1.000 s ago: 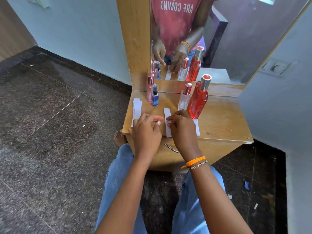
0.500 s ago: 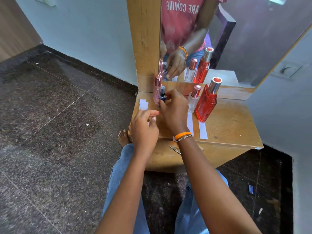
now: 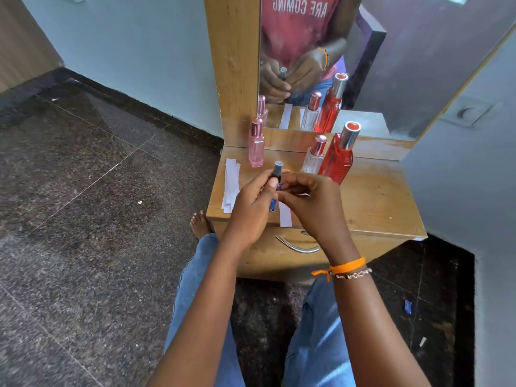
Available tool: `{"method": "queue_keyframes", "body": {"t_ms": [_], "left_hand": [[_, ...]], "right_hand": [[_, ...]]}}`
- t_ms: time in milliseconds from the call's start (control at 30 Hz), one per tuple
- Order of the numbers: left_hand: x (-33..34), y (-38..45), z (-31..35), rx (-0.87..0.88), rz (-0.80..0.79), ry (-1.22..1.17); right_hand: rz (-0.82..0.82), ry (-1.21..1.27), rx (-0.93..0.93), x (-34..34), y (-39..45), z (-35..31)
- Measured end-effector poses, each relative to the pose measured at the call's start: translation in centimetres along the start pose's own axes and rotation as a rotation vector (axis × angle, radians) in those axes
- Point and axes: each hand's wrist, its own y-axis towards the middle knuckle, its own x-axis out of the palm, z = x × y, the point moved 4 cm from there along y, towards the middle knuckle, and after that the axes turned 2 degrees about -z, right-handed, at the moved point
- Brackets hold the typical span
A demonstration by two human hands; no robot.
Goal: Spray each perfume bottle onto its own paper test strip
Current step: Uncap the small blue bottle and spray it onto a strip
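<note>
wooden dresser top [image 3: 371, 196], mirror at back edge. on it: pink bottle [image 3: 256, 145] upright at back left, clear bottle [image 3: 314, 157] and taller red bottle [image 3: 337, 157] upright just beside each other, back centre. stack of paper strips [image 3: 231, 185] flat along left edge, one loose strip [image 3: 285, 216] near front edge, partly hidden by hands. drawer with metal handle [image 3: 297, 247] below the top

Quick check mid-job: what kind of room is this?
Probably a bedroom or dressing corner at home: a wooden dressing table with a mirror, perfume bottles lined up under it, and a drawer below.
</note>
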Motion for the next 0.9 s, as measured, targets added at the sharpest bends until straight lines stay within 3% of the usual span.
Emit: {"method": "queue_keyframes", "body": {"t_ms": [100,167,333,533,633,733,900], "left_hand": [[0.6,-0.3,0.5,-0.008,0.017,-0.04],[1.0,-0.5,0.7,0.026,0.008,0.052],[2.1,-1.5,1.7,0.065,-0.058,0.094],[3.1,-2.1,2.4,-0.121,-0.334,-0.352],[3.4,-3.4,2.0,-0.247,-0.464,-0.678],[3.5,-3.6,1.1,-0.242,-0.385,-0.548],[4.0,-2.7,0.7,-0.231,-0.157,-0.378]], "right_hand": [[0.096,0.083,-0.002,-1.6,-0.9,-0.8],[0.192,0.075,-0.016,-2.1,-1.0,-1.2],[0.114,0.221,0.048,-2.5,-0.8,-0.9],[-0.097,0.397,-0.003,-4.2,-1.5,-1.2],[-0.067,0.499,0.002,-6.1,-1.5,-1.2],[0.027,0.304,-0.027,-8.0,-1.6,-1.1],[0.181,-0.352,0.05,-8.1,-2.0,4.0]]}}
